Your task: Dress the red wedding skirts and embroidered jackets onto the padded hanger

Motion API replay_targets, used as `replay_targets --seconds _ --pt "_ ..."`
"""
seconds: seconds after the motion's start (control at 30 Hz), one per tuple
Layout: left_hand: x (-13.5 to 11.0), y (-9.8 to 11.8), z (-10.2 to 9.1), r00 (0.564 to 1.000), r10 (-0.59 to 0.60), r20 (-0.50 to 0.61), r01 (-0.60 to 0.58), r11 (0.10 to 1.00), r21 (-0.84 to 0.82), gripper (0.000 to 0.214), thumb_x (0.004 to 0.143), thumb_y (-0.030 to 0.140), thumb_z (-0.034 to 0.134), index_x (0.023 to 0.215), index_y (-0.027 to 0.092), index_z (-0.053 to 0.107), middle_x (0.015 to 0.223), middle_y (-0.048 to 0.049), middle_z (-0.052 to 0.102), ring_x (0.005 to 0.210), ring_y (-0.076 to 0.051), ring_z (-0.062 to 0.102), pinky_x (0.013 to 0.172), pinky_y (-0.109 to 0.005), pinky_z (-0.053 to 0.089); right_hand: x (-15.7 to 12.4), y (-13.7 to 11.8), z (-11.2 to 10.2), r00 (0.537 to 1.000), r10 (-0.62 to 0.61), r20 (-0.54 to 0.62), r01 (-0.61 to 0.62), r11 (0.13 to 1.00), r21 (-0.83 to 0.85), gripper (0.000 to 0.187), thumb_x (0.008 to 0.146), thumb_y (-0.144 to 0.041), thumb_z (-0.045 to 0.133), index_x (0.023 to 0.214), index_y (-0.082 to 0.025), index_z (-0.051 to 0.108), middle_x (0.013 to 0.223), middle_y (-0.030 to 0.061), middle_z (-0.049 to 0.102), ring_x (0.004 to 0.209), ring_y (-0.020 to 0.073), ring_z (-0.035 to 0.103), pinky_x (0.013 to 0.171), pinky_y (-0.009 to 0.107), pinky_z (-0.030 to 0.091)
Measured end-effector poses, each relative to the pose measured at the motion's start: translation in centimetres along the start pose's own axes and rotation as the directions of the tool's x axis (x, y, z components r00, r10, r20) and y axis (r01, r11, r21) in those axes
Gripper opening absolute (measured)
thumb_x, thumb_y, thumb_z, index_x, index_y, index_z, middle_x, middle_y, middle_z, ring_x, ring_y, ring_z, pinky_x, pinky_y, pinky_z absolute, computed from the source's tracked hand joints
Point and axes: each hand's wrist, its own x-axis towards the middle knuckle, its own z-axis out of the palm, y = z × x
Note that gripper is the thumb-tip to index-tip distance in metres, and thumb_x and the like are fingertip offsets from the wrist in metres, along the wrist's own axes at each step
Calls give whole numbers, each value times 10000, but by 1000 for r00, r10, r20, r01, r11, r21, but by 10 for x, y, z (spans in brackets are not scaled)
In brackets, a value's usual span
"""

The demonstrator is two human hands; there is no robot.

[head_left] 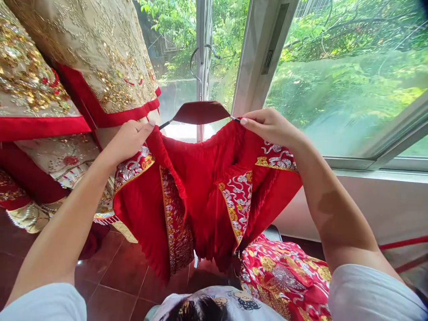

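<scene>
A red pleated skirt [200, 178] with silver and gold embroidered borders hangs spread between my two hands. Closed on its waistband at the left is my left hand [132, 138], beside one clip arm of the hanger. My right hand [270, 127] pinches the waistband's other end, thumb against the hanger's right clip. The dark clip hanger [202, 112] lies between my hands above the waistband, its metal hook pointing up in front of the window frame. Whether the clips grip the cloth is hidden by my fingers.
Cream and gold sequined garments [110, 58] with red edging hang at the left. A sliding window [351, 80] stands ahead and to the right. An embroidered red garment [284, 276] lies low at the right, above the tiled floor [117, 272].
</scene>
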Motion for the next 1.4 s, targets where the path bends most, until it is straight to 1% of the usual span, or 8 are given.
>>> replay_targets --seconds 0.17,0.33,0.43,0.57,0.77,0.9,1.03,1.4 --pt "-4 -4 2 983 83 -166 -70 994 83 567 956 359 463 454 212 243 461 67 203 452 -69 179 462 -276 135 -12 -1 4 978 4 -207 -21 997 -76 544 922 -547 447 553 -211 231 538 -52 173 508 71 169 483 268 151" --pt "-30 10 16 826 167 -538 -45 971 233 537 973 414 371 480 221 281 460 53 247 464 -88 211 513 -276 195 -14 10 33 853 -2 -521 -85 986 -144 521 949 -518 416 543 -211 304 525 -36 246 505 96 331 519 257 275" --pt "-41 24 29 868 234 -437 -64 928 368 402 967 304 349 708 152 616 640 -57 586 621 -151 514 658 -292 365 -14 12 52 811 -49 -582 -123 960 -252 419 981 -456 345 740 -191 562 630 17 506 703 165 563 659 276 417" --pt "-48 38 31 931 175 -320 -88 959 268 278 860 346 562 1097 218 630 1103 -93 665 1124 -266 560 963 -400 406 -27 1 58 849 -117 -515 -118 909 -400 369 979 -395 337 1107 -181 609 1070 117 658 1074 258 591 924 436 432" --pt "-148 44 46 816 188 -547 28 932 361 256 825 342 598 1039 202 614 1055 -118 634 1083 -304 548 1055 -517 316 -117 -20 111 757 -183 -628 -127 901 -416 243 909 -327 453 974 -212 658 957 124 700 947 261 649 861 430 473" --pt "-220 38 98 870 -197 -453 318 925 208 352 826 411 598 1073 165 550 1003 -143 620 910 -281 594 782 -410 482 -162 -22 180 918 260 -299 -343 900 -271 314 901 -419 490 828 -172 670 596 70 656 526 195 605 538 300 413" --pt "-228 34 131 827 -487 -280 554 791 260 494 801 560 602 1074 152 550 968 -164 653 864 -325 637 634 -359 451 -153 -24 209 821 558 -123 -569 777 -271 452 905 -543 459 836 -152 675 653 111 689 621 243 660 567 293 395" --pt "-236 13 139 795 -561 -233 571 821 -28 299 903 443 474 904 181 616 723 -97 694 668 -242 667 675 -324 469 -145 22 244 713 701 -2 -678 689 -257 387 929 -381 450 994 -63 663 899 250 703 833 308 690 680 324 445"
